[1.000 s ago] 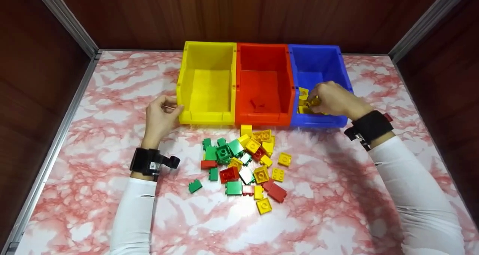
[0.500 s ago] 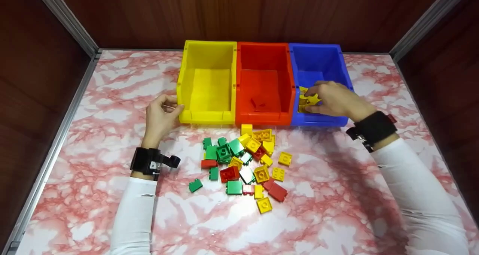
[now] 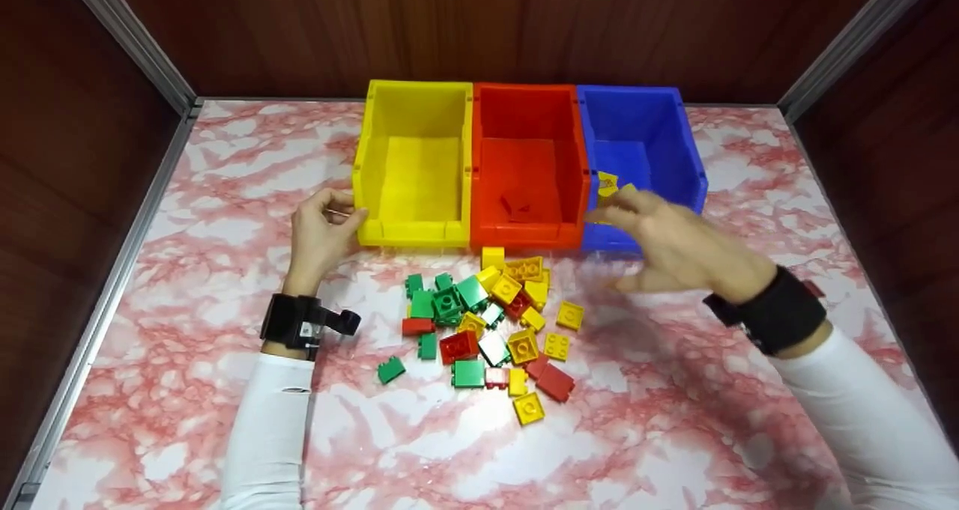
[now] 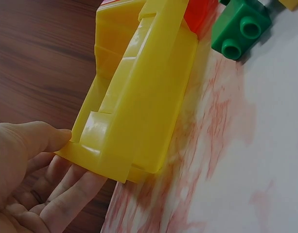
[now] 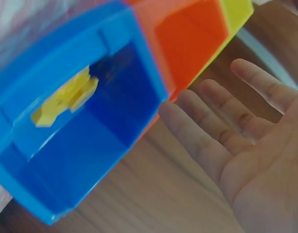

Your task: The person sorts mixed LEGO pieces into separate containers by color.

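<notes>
Seemingly to steady the yellow bin [image 3: 416, 232], the left hand [image 3: 321, 229] pinches its front-left corner, while the right hand [image 3: 670, 248], empty fingers wide, hangs by the blue bin [image 3: 678, 167].

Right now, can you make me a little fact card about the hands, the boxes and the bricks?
Left hand: pinches the front corner of the yellow bin
Right hand: fingers apart, over the front of the blue bin in the head view; no brick seen in it
Bin order, head view, left to right: yellow, red bin, blue
In the red bin: small red pieces
In the blue bin: yellow pieces
On the table: green bricks, yellow bricks and red bricks, mostly in one pile
</notes>
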### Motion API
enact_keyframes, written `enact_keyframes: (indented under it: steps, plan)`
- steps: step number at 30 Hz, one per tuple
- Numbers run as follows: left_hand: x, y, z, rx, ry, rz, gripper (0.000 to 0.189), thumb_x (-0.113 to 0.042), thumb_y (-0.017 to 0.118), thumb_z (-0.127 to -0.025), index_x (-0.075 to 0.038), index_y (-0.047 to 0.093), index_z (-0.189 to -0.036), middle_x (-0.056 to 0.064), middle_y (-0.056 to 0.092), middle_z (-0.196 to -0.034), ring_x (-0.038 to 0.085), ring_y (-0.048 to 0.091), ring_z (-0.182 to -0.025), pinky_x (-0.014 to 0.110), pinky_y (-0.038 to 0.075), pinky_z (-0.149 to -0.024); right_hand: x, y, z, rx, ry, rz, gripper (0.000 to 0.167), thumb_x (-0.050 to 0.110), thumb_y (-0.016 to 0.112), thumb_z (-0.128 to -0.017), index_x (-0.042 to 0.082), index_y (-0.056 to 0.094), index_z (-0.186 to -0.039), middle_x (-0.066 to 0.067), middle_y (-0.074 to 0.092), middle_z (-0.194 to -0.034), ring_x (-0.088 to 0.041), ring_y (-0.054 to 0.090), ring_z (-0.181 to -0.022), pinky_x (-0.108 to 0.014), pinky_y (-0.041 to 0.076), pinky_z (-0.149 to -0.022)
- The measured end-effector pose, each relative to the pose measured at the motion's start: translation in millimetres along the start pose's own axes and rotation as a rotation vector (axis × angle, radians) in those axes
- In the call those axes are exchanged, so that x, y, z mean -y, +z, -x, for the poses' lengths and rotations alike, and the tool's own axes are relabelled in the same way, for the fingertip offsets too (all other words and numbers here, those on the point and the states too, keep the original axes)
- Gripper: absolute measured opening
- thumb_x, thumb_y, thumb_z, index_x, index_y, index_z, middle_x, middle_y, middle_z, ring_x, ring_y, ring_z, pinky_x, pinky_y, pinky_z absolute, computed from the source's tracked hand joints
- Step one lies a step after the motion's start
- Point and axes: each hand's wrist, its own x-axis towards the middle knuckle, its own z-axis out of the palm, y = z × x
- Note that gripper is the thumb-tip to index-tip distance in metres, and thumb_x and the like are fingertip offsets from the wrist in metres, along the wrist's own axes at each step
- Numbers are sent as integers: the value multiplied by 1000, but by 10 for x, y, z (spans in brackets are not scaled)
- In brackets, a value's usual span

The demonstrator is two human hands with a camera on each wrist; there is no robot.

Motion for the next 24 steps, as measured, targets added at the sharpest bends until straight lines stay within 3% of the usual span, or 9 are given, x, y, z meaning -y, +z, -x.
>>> enact_keyframes:
  steps: [3, 11, 16, 24]
  plan:
    - [-4, 3, 0, -1, -3, -4, 20, -11, 76, -95, 3, 74, -109, 19, 72, -101, 5, 60, -82, 10, 51, -76, 116, 110, 60, 20, -33, -27, 82, 44, 95, -72, 7, 65, -139, -23, 64, -135, -37, 69, -112, -53, 65, -83]
    - [0, 12, 2, -3, -1, -6, 20, -10, 76, -95, 3, 74, -108, 18, 72, -100, 4, 60, -80, 9, 51, -76, 281, 498, 109, 96, -85, -29, 68, 38, 96, -71, 12, 72, -129, -14, 67, -126, -27, 68, -105, -40, 65, -81]
    - [2, 9, 7, 2, 12, -20, 19, -12, 76, -95, 2, 74, -108, 19, 72, -100, 4, 60, -81, 9, 50, -76, 303, 713, 93, 167, -87, -17, 52, 32, 93, -77, 15, 75, -123, -9, 67, -119, -23, 65, -99, -38, 64, -80]
    - [9, 11, 4, -11, 10, -17, 19, -11, 77, -95, 2, 74, -108, 19, 73, -100, 4, 60, -80, 9, 50, -76, 277, 1004, 46, 172, -141, -6, 25, 18, 88, -84, 11, 79, -107, -8, 69, -101, -20, 66, -90, -33, 64, -79]
